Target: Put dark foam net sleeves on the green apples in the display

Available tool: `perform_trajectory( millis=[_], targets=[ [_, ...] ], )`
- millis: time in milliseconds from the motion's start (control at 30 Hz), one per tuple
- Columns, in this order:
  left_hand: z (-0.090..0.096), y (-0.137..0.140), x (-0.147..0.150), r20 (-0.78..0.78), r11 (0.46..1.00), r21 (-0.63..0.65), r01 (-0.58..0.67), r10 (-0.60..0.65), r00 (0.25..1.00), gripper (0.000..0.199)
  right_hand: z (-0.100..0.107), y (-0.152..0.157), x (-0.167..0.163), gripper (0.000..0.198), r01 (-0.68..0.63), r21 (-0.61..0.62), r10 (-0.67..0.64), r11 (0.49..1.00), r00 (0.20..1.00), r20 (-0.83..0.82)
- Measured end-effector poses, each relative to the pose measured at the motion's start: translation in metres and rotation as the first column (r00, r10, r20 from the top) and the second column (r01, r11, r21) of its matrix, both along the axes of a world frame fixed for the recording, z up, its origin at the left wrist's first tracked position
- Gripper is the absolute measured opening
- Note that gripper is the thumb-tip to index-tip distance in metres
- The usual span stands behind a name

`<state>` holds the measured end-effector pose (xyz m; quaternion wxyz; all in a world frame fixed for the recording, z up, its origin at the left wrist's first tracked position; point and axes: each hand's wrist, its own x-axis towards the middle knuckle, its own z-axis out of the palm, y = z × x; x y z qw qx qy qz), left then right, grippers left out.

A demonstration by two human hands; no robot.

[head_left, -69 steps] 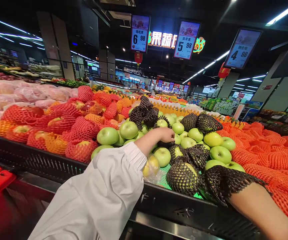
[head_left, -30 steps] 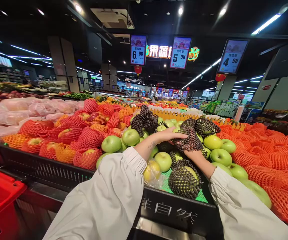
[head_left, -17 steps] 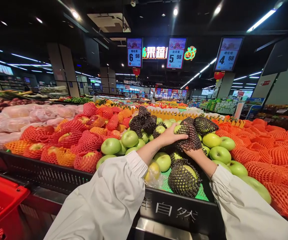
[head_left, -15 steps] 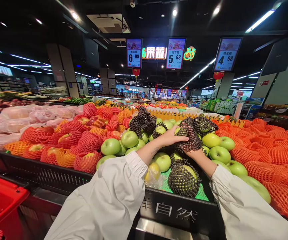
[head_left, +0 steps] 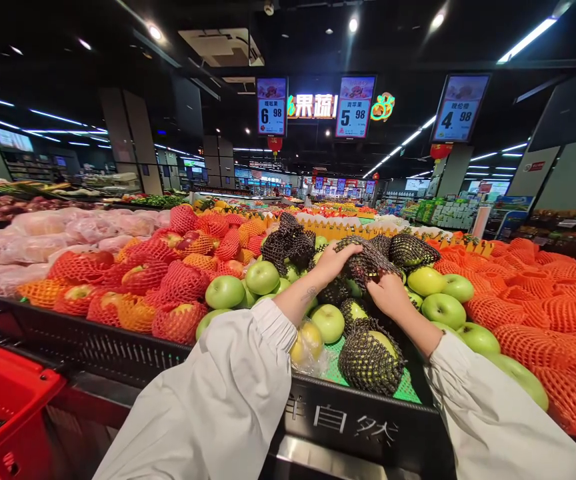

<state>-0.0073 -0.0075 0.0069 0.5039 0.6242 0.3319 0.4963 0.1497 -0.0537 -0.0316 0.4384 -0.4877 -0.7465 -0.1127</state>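
Note:
A black foam fruit net (head_left: 368,259) stretches between my two hands over the bin of green apples. My left hand (head_left: 337,261) grips its left end, thumb reaching across the top. At the lower right end, the fingers of my right hand (head_left: 389,295) pinch the mesh. Whether an apple sits inside this net I cannot tell. Below the hands lies a netted green apple (head_left: 372,360), close to a bare green apple (head_left: 328,323) and a plastic-wrapped yellow-green fruit (head_left: 308,341). More black nets (head_left: 288,245) rest on the pile behind my left hand.
Red and orange netted apples (head_left: 178,283) fill the left side, orange-netted fruit (head_left: 548,313) the right. A black bin wall (head_left: 338,417) runs along the front. A red shopping basket (head_left: 13,407) stands at lower left. Price screens (head_left: 355,107) hang overhead.
The net between my hands has gone from bunched and rounded to longer and flatter. My left hand has shifted slightly up and left, away from the right hand.

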Motion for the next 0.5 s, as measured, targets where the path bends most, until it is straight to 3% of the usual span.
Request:
perform_trajectory(
  millis=[100,167,233,367,500],
  targets=[
    [0.002,0.003,-0.001,0.096,0.998,-0.061,-0.033,0.038,0.995,0.042,0.005,-0.007,0.0,0.033,0.025,0.131,-0.027,0.991,1.0,0.016],
    [0.002,0.004,-0.002,0.139,0.997,-0.062,-0.038,0.046,0.989,0.039,0.009,-0.011,0.001,0.032,-0.016,0.275,0.005,0.961,0.999,0.042],
    [0.001,0.005,-0.002,0.145,0.997,-0.065,-0.044,0.053,0.988,0.04,0.013,-0.014,0.002,0.029,-0.035,0.343,0.016,0.939,0.998,0.057],
    [-0.001,0.005,-0.002,0.061,0.998,-0.065,-0.028,0.032,0.998,0.05,0.013,-0.011,0.006,0.028,0.028,0.341,-0.055,0.939,0.996,0.07],
    [0.001,-0.001,-0.003,0.002,0.997,-0.036,0.074,-0.074,0.997,0.049,0.008,-0.003,0.01,0.029,0.015,0.229,-0.042,0.973,0.993,0.113]
  ],
)
